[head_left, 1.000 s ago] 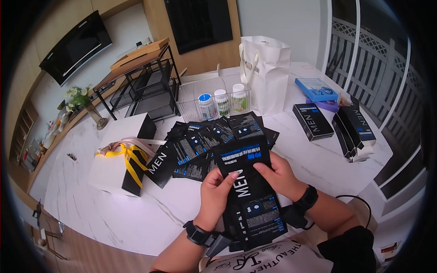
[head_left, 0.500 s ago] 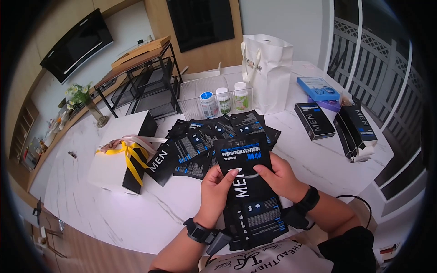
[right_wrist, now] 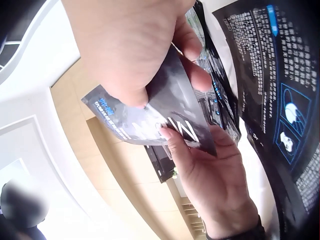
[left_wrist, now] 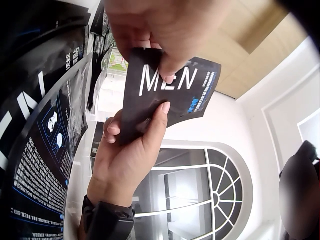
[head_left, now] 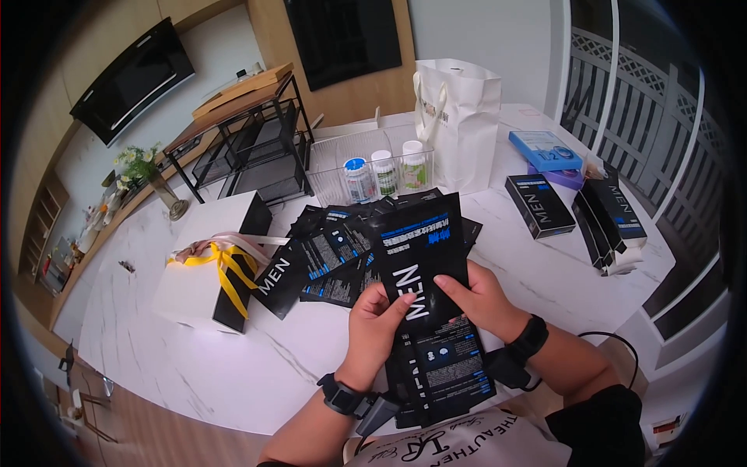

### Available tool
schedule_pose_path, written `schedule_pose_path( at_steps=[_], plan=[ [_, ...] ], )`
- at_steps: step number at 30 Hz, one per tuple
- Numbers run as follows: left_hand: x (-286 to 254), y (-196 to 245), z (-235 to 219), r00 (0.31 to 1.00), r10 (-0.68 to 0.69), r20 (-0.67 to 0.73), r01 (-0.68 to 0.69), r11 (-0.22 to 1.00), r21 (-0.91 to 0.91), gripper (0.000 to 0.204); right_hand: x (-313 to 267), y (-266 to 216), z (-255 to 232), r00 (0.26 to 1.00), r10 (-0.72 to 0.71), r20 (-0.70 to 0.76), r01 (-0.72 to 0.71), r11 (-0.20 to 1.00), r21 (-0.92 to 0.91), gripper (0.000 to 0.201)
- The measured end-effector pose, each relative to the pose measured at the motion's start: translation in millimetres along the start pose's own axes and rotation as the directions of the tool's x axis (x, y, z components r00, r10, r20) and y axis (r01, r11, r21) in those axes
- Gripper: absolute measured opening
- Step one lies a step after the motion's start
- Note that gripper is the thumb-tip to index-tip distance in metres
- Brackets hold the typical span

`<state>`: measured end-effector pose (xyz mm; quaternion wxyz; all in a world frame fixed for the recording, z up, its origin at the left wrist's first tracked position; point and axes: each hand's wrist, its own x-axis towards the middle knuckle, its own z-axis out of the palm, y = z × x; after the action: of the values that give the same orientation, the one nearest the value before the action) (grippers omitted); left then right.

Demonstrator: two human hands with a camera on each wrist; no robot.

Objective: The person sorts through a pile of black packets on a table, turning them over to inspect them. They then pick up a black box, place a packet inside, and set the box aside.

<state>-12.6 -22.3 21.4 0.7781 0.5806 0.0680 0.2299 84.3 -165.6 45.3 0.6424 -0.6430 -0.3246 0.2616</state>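
Both hands hold one flat black packet (head_left: 420,237) with white "MEN" lettering and blue print, over the near side of the table. My left hand (head_left: 373,327) pinches its left edge, thumb on the front face and fingers behind. On the opposite edge, my right hand (head_left: 490,303) pinches in the same way. In the left wrist view the packet (left_wrist: 175,82) bends slightly between the two thumbs. Below the hands, more black packets (head_left: 447,373) lie by the table's near edge, against the person's shirt. A spread pile of similar packets (head_left: 334,249) lies beyond the left hand.
A white box (head_left: 191,272) with yellow and pink ribbon lies left. Behind the pile stands a clear bin (head_left: 331,183) with white bottles (head_left: 384,173), beside a white paper bag (head_left: 467,132). Black cartons (head_left: 539,206) and a blue box (head_left: 545,150) lie right.
The held packet's top edge has risen away from the person, so more of its front shows. Both hands keep their pinch and have barely moved.
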Motion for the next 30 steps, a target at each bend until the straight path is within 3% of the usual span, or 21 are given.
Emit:
schedule_pose_path(
  at_steps=[2,6,8,9,11,12,15,16,18,21,22,24,27,30],
  plan=[
    [-2.1,-1.9,-0.4,0.998,0.018,0.058,-0.019,1.000,0.008,0.011,4.7,6.4,-0.2,0.976,-0.206,-0.076,0.200,0.976,-0.081,0.023],
    [-0.1,5.0,2.9,1.000,0.005,-0.012,-0.005,0.999,-0.044,0.009,-1.0,3.7,0.5,0.995,-0.087,-0.046,0.089,0.995,0.038,0.024],
    [1.6,1.2,-1.8,1.000,0.011,-0.002,-0.011,0.999,-0.035,0.009,-2.6,6.1,-2.9,0.954,-0.271,0.125,0.294,0.926,-0.238,0.024],
    [1.8,0.9,-2.9,1.000,0.018,0.011,-0.018,0.999,-0.027,0.009,-2.4,6.1,-0.7,0.954,-0.271,0.127,0.294,0.926,-0.236,0.024],
    [0.5,3.3,0.4,1.000,0.018,0.001,-0.018,0.998,-0.052,0.009,-1.9,4.5,3.5,0.971,-0.240,-0.003,0.238,0.964,-0.115,0.025],
    [-0.7,3.6,0.9,1.000,0.007,0.022,-0.006,1.000,-0.026,0.010,-0.8,1.8,0.8,0.997,-0.077,-0.023,0.077,0.997,-0.013,0.026],
    [-2.9,2.2,4.4,0.998,-0.002,0.064,0.003,1.000,-0.009,0.011,1.0,2.4,-0.6,0.997,-0.046,-0.063,0.045,0.999,-0.020,0.026],
    [-2.7,5.0,7.1,0.999,-0.012,0.035,0.014,0.999,-0.033,0.011,1.4,5.0,-0.6,0.997,-0.046,-0.063,0.044,0.999,-0.020,0.026],
    [0.0,2.7,2.6,1.000,0.002,0.027,-0.001,0.999,-0.041,0.011,1.5,11.5,0.6,0.963,-0.268,0.007,0.268,0.961,-0.064,0.025],
    [1.1,0.1,1.0,0.999,-0.017,0.029,0.018,0.999,-0.041,0.014,0.5,12.7,1.9,0.938,-0.346,0.019,0.341,0.913,-0.222,0.024],
    [0.3,0.6,2.8,0.999,-0.017,0.029,0.018,0.999,-0.041,0.014,0.4,10.8,2.6,0.938,-0.346,0.018,0.341,0.913,-0.222,0.024],
    [-1.6,2.6,7.4,0.997,-0.017,0.080,0.018,1.000,-0.017,0.017,0.7,5.1,3.9,0.980,-0.147,-0.136,0.149,0.989,0.003,0.023],
    [-4.5,2.6,4.6,0.982,-0.126,0.140,0.112,0.988,0.103,0.017,7.1,12.7,-1.3,0.965,-0.169,-0.201,0.181,0.982,0.046,0.024],
    [-1.2,-1.9,1.7,0.986,-0.116,0.121,0.100,0.987,0.127,0.017,0.1,1.8,2.6,0.973,-0.140,-0.183,0.148,0.989,0.030,0.025]
  ],
)
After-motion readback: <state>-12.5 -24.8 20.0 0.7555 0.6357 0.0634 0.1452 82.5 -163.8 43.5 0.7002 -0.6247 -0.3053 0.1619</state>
